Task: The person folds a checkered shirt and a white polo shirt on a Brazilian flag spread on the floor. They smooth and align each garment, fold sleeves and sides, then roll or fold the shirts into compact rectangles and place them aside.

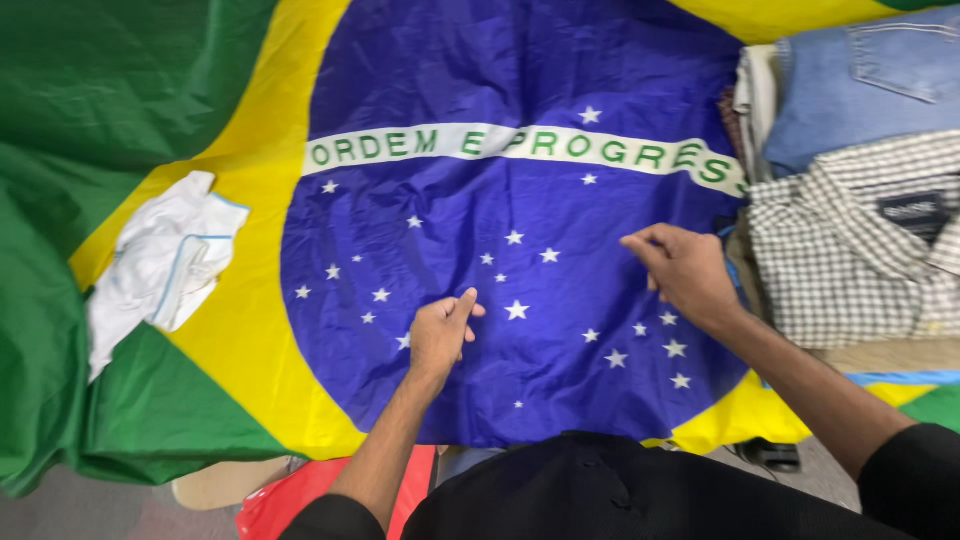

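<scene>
A large flag (520,230) lies spread over the surface, with a blue starred disc, a white band, a yellow diamond and green corners. My left hand (440,335) rests on the blue cloth near a white star, fingers curled and thumb up, pinching or pressing the fabric. Farther right, my right hand (685,275) lies on the blue part, fingers bent and closed on the cloth, close to the stack of clothes.
A crumpled white cloth (160,270) lies on the flag at the left. Folded clothes pile up at the right: a checked shirt (850,250) and blue jeans (870,85). A red object (290,500) shows below the flag's near edge.
</scene>
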